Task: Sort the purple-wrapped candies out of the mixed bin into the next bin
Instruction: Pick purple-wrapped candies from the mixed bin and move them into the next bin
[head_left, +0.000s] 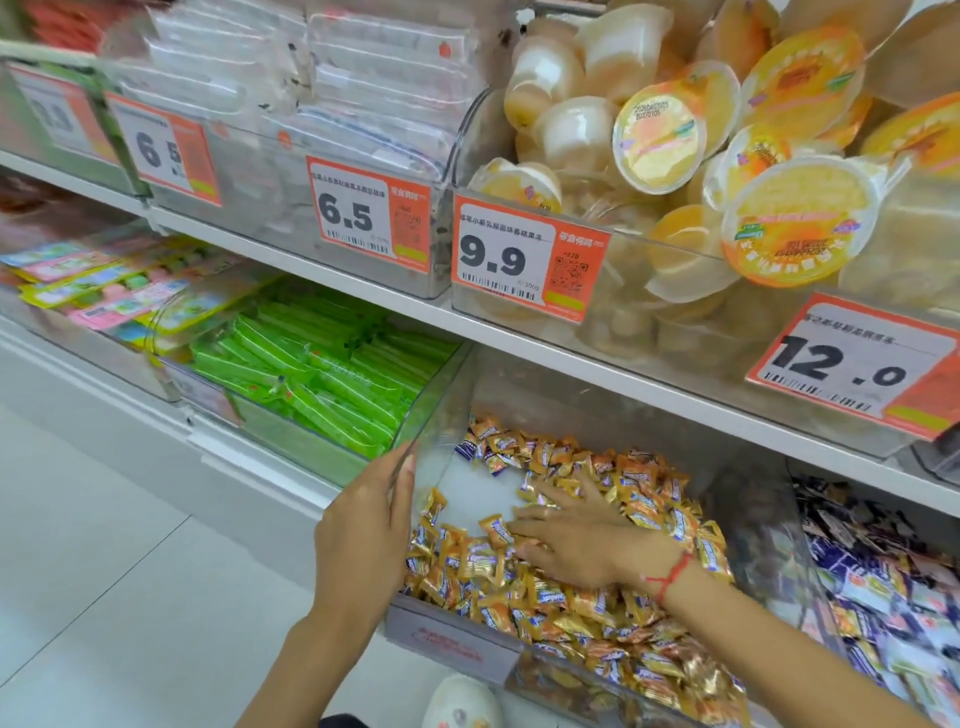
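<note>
Candies (597, 597) fill the mixed bin (452, 642); right hand (566, 540) lies flat on them, fingers spread, while left hand (363, 525) grips the bin's left wall.

Gold-orange wrappers with blue-white print on mixed-bin candies (587, 597); few purple ones (467, 448). Next bin (883, 582) purple-white. Green packets (332, 364). Orange-white price tags (524, 257). Red wrist string (670, 578).

I stand in a shop's snack aisle: white shelves (363, 291), clear bins (441, 249) of packaged sweets, orange price tags (524, 260).
</note>
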